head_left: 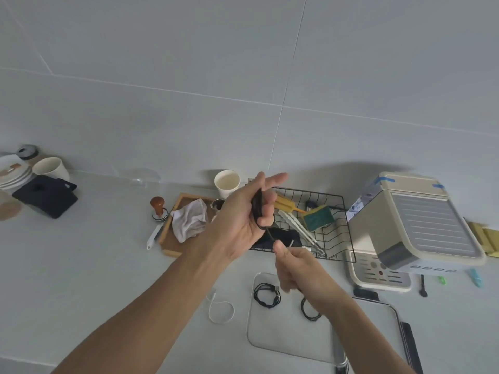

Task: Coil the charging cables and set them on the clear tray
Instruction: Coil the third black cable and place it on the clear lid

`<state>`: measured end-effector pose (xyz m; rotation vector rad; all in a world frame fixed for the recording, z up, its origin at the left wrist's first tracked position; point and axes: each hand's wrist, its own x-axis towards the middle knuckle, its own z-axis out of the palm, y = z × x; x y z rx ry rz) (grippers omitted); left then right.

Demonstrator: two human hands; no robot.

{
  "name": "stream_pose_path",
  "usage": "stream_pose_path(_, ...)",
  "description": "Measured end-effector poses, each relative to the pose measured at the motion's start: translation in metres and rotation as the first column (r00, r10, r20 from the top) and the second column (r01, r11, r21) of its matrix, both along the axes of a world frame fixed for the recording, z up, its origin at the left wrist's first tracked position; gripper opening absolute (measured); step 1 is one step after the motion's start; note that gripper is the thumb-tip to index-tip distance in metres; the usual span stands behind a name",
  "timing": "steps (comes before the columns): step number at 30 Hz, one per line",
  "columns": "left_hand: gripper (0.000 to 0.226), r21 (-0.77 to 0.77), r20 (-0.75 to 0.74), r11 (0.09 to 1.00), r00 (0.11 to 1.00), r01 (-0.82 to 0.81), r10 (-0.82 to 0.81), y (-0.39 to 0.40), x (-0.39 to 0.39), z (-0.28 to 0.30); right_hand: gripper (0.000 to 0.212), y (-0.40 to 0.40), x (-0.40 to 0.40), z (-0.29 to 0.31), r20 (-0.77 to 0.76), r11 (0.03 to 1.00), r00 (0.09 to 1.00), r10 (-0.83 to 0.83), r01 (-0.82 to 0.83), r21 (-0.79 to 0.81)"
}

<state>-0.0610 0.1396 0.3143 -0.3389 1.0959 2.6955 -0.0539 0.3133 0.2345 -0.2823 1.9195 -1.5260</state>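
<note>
The right hand (295, 265) hides part of the second black coil (310, 310) on the clear tray (283, 344), and its wrist covers the tray's right side. The free end of the black cable (258, 209) disappears inside this fist, so its plug is not visible. The left hand (244, 214) covers the front left corner of the wire basket (334, 211) and most of the dark cloth (286, 237) in it. The stack of plates (13, 171) is cut by the left edge. The yellow things (486, 238) at the right edge are blurred. The buttons on the white machine (421, 225) are too small to read.
</note>
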Motion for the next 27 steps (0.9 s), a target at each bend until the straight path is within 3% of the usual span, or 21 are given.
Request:
stream_pose_path(3,0.037,-0.050,0.038,0.990,0.991,0.132,-0.130,0.009,0.008,-0.011,0.056,0.012,-0.033,0.000,0.101,0.998,0.994,0.049,-0.053,0.044)
stream_pose_path(8,0.047,-0.365,0.231,0.859,0.929,0.358,-0.289,0.022,0.028,-0.033,0.039,0.013,-0.077,0.038,0.088,0.983,0.990,0.114,-0.125,0.133)
stream_pose_path(12,0.052,-0.276,0.255,0.950,0.964,0.145,-0.074,0.032,0.025,-0.045,0.036,-0.010,-0.066,0.056,-0.144,0.957,0.988,0.063,-0.019,0.289)
stream_pose_path(18,0.047,-0.223,0.183,0.971,0.975,-0.087,0.129,0.029,0.012,-0.045,0.025,-0.028,0.009,0.051,-0.360,0.954,0.933,-0.031,0.134,0.267)
stream_pose_path(22,0.045,-0.014,0.131,0.984,0.976,-0.176,0.176,0.016,-0.002,-0.041,0.024,-0.019,0.044,0.030,-0.194,0.982,0.970,-0.147,0.166,0.088)
stream_pose_path(27,0.038,0.222,0.011,0.975,1.000,0.006,-0.008,0.000,-0.002,-0.034,0.021,0.020,0.049,0.006,0.084,0.952,0.972,-0.219,0.231,-0.198)
